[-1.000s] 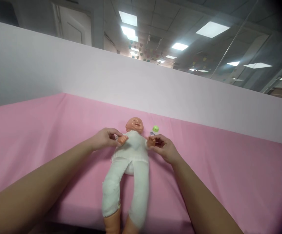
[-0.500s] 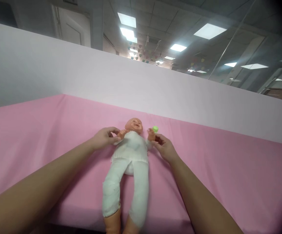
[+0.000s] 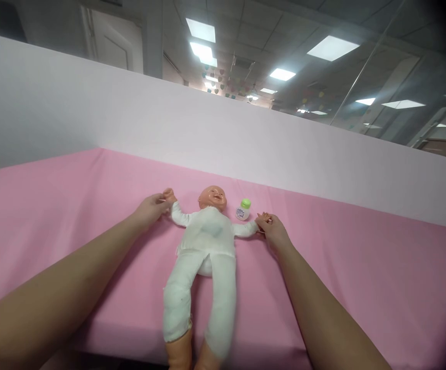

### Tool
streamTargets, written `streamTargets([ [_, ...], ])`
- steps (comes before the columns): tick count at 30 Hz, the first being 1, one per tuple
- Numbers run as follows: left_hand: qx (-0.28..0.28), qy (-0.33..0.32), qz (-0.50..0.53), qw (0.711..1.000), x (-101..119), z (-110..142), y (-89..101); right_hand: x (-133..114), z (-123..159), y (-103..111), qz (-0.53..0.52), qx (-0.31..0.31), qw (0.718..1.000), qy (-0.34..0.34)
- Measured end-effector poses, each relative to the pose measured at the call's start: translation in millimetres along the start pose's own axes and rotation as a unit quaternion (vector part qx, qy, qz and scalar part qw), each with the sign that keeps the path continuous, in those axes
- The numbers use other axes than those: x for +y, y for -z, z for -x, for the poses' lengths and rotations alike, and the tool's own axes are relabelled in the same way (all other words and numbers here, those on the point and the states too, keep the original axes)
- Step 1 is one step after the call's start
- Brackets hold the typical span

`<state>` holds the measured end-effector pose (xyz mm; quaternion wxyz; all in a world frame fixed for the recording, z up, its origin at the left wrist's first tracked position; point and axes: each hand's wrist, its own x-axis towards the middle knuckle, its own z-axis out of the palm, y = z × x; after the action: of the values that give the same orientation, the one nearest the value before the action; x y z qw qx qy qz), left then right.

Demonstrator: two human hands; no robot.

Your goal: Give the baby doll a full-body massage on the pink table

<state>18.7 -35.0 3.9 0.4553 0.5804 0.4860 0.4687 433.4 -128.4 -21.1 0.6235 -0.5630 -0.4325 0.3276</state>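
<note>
A baby doll (image 3: 209, 234) with a white cloth body lies on its back, its plastic head away from me and its feet at the near edge. My left hand (image 3: 151, 209) pinches the doll's arm at the wrist, out to the left of its head. On the other side my right hand (image 3: 275, 230) is closed on the doll's other hand, held out to the right. Both doll arms are spread from the body. Beside the doll's head stands a small clear bottle (image 3: 243, 210) with a green cap, a little short of my right hand.
Pink sheeting (image 3: 342, 257) covers the surface under the doll. Behind it runs a low white wall (image 3: 246, 139). Above the wall, glass (image 3: 381, 67) shows ceiling lights and a white door (image 3: 111, 41).
Both my hands have moved outward, drawing the doll's arms from near its chest to spread wide at the sides. The bottle, partly covered before, now shows fully.
</note>
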Motion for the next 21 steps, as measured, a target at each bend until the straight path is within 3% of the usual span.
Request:
streamTargets([
  [3,-0.026,-0.095,-0.022,0.995,13.6,14.5,-10.4,-20.5,16.7,-15.5,-0.029,-0.037,0.997,0.063],
  [6,-0.100,-0.137,-0.059,0.984,21.7,30.2,-24.4,-40.2,42.5,-31.5,0.014,-0.139,0.979,0.146],
  [8,-0.180,-0.160,-0.119,0.963,23.8,38.5,-33.2,-48.8,58.5,-39.1,0.102,-0.237,0.950,0.177],
  [10,-0.246,-0.191,-0.189,0.931,25.3,44.2,-39.7,-53.7,69.4,-43.2,0.173,-0.317,0.916,0.174],
  [13,-0.282,-0.234,-0.261,0.893,27.9,48.2,-44.4,-55.6,74.4,-44.7,0.203,-0.370,0.895,0.143],
  [15,-0.278,-0.247,-0.279,0.885,28.2,48.6,-45.4,-53.4,72.6,-45.4,0.191,-0.368,0.900,0.134],
  [17,-0.253,-0.246,-0.271,0.896,26.0,47.5,-45.9,-48.5,67.9,-47.1,0.166,-0.337,0.918,0.130],
  [19,-0.192,-0.233,-0.240,0.923,21.3,44.6,-46.2,-41.1,60.2,-48.0,0.129,-0.254,0.950,0.128],
  [21,-0.116,-0.205,-0.191,0.953,15.8,39.2,-45.0,-32.4,49.6,-45.7,0.073,-0.130,0.981,0.125],
])
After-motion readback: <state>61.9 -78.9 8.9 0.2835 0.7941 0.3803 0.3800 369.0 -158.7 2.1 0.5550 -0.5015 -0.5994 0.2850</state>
